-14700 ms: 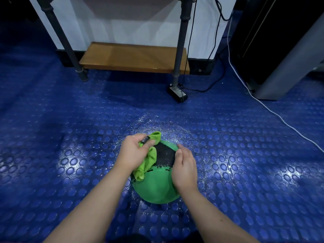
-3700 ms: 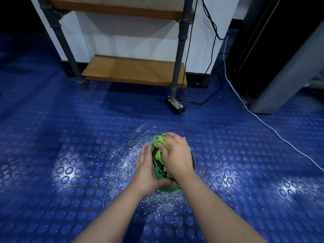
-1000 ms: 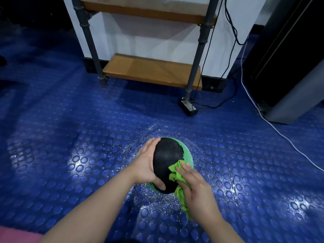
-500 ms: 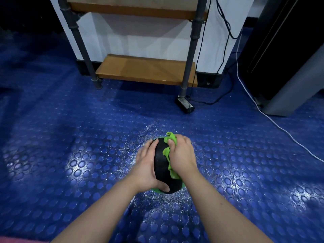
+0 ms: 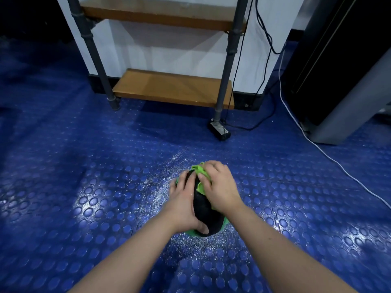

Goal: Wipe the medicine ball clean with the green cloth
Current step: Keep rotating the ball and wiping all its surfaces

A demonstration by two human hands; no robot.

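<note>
The black-and-green medicine ball [image 5: 204,208] sits on the blue studded floor in front of me, its black panel facing up. My left hand [image 5: 184,205] cups the ball's left side, thumb curled under its near edge. My right hand [image 5: 220,188] lies over the ball's top right and grips the bunched green cloth [image 5: 201,174], pressing it against the ball. Only the cloth's far folds show past my fingers. Most of the ball's right side is hidden under my right hand.
White powdery specks [image 5: 169,166] are scattered on the floor around the ball. A metal-legged rack with wooden shelves [image 5: 173,87] stands against the wall ahead. A black power adapter [image 5: 219,131] and cables lie by its right leg. A dark cabinet [image 5: 338,70] stands at right, a white cable [image 5: 330,157] trailing past it.
My right hand with the cloth has slid from the ball's near right side up to its far top. The left hand keeps holding the ball's left side.
</note>
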